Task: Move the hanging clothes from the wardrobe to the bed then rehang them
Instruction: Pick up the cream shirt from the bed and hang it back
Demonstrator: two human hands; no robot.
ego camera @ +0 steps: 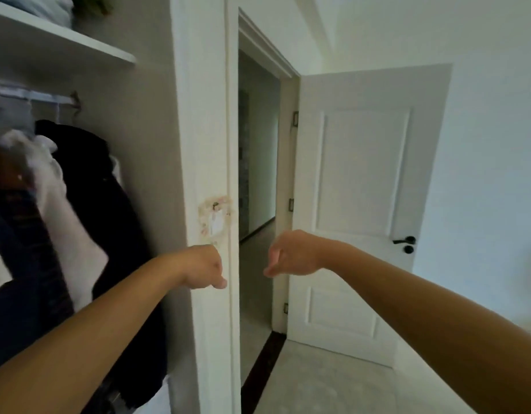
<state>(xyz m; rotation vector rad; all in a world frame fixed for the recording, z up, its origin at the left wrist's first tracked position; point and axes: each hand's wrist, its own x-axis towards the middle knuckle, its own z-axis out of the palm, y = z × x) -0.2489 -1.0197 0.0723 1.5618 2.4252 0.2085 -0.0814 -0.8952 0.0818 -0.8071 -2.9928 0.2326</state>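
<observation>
- Left hand [203,268] is raised before the wardrobe's white side panel [204,144], fingers curled, grasping nothing.
- Right hand [291,253] is raised beside it, loosely curled, empty.

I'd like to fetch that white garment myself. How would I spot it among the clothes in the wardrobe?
Look into the open wardrobe left of the doorway, below its white shelf, where clothes hang from the rail. The white garment hangs between a black coat on its right and a dark blue garment on its left. It is the only pale piece among dark ones.
</observation>
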